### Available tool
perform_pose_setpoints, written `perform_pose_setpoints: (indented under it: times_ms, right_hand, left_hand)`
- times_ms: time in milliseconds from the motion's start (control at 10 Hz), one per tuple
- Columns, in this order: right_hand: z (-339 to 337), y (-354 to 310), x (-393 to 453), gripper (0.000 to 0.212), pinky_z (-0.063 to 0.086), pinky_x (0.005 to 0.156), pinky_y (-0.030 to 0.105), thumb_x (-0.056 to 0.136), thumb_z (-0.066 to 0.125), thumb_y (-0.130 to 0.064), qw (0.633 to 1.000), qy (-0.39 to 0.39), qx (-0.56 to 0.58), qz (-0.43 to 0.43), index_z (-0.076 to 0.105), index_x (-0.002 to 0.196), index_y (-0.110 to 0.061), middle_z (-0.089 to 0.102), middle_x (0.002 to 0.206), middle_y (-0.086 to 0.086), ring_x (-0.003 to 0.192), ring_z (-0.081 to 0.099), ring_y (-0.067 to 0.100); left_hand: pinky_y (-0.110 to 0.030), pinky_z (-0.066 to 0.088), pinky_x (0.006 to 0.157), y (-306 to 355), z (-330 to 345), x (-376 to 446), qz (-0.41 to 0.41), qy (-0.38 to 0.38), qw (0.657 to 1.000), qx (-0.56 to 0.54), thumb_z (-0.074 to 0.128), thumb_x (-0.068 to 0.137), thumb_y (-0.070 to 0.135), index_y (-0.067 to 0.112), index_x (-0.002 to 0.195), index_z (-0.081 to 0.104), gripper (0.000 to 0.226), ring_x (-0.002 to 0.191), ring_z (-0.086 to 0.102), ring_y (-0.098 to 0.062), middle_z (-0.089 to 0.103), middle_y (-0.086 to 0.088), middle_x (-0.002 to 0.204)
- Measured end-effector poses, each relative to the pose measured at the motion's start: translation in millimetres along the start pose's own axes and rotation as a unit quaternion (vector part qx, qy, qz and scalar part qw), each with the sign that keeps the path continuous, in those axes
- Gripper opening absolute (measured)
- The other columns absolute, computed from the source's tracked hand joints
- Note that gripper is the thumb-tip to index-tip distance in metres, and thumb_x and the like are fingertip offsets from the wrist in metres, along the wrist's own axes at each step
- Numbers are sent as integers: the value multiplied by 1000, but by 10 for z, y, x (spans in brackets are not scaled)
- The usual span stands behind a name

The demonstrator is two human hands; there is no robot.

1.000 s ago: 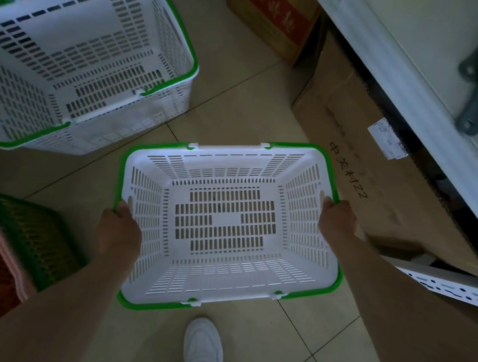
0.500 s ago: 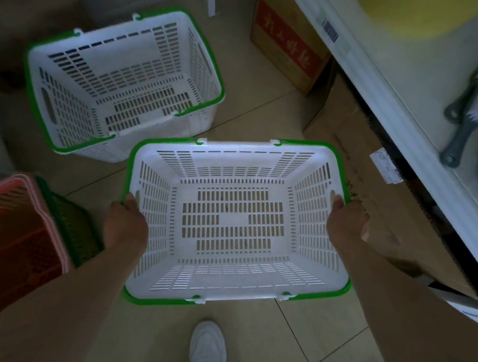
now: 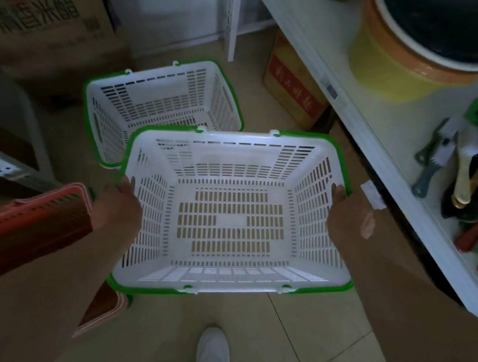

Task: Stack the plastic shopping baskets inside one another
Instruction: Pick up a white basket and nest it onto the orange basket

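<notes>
I hold a white plastic basket with a green rim (image 3: 235, 220) in the air, open side up, in the middle of the view. My left hand (image 3: 117, 206) grips its left end and my right hand (image 3: 348, 215) grips its right end. A second white basket with a green rim (image 3: 162, 104) stands on the tiled floor behind it, up and to the left, and the held basket's far left corner overlaps it. A red basket (image 3: 13, 227) sits at the lower left, partly behind my left arm.
A white shelf (image 3: 371, 116) runs along the right with a yellow bucket (image 3: 415, 52) and brushes (image 3: 464, 171). Cardboard boxes stand at the far left (image 3: 39, 24) and under the shelf (image 3: 292, 87). My white shoe (image 3: 213, 356) is on the floor tiles below the held basket.
The held basket has risen and moved toward the floor basket, now overlapping its near corner. The view has tilted upward, showing more of the shelf and boxes.
</notes>
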State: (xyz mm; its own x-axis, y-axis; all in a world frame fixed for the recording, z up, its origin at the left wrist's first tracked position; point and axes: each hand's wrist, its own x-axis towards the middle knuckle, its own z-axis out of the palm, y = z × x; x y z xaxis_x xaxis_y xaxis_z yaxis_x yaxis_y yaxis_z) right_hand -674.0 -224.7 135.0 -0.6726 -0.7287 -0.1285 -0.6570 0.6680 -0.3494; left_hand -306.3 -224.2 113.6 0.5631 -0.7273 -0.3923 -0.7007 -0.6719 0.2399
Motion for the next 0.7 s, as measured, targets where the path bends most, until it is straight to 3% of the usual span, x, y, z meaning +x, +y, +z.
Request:
perform_pose_setpoints:
  times_ms: [100, 200, 300, 400, 500, 700]
  right_hand:
    - [-137, -268, -112, 60, 48, 85, 43, 101, 30, -48, 1000, 11, -16, -22, 59, 112, 3, 65, 111, 26, 100, 63, 40]
    - [-246, -518, -189, 62, 45, 73, 39, 101, 28, -49, 997, 28, -49, -43, 61, 106, 4, 67, 104, 27, 95, 64, 40]
    - [-322, -843, -338, 62, 48, 73, 40, 101, 28, -50, 995, 40, -54, -79, 61, 100, 2, 68, 99, 26, 90, 65, 40]
    - [-332, -1167, -506, 60, 45, 68, 40, 101, 27, -50, 992, 42, -60, -106, 59, 100, 1, 67, 97, 25, 88, 65, 40]
    - [-295, -1468, -697, 57, 45, 69, 41, 101, 27, -50, 988, 36, -60, -140, 56, 104, 0, 66, 98, 25, 90, 65, 42]
    - [-86, -2054, -1217, 59, 45, 71, 40, 102, 28, -47, 980, 5, -62, -191, 58, 104, 4, 64, 103, 26, 92, 63, 40]
  left_hand:
    - [-35, 43, 63, -74, -353, -50, -16, 16, 1000, -18, 33, 103, 10, 1, 117, 46, 21, 89, 64, -29, 61, -18, 106]
    - [-36, 44, 60, -147, -636, -7, 10, 28, 999, -31, 28, 106, 12, 3, 97, 48, 23, 69, 58, -27, 57, -17, 87]
    - [-42, 50, 76, -339, -908, 62, -25, 45, 995, -84, 29, 106, 15, -2, 129, 48, 34, 100, 64, -41, 61, -27, 112]
    - [-48, 54, 89, -574, -1179, 74, -52, 73, 987, -131, 29, 107, 23, -2, 129, 50, 39, 105, 63, -43, 61, -28, 114]
    - [-50, 44, 98, -840, -1461, 61, -88, 74, 975, -190, 28, 106, 34, -6, 125, 56, 52, 117, 57, -46, 60, -29, 126]
    - [-52, 45, 98, -1532, -1847, 149, -147, 106, 956, -231, 27, 107, 34, -8, 126, 54, 54, 119, 56, -48, 59, -32, 127]
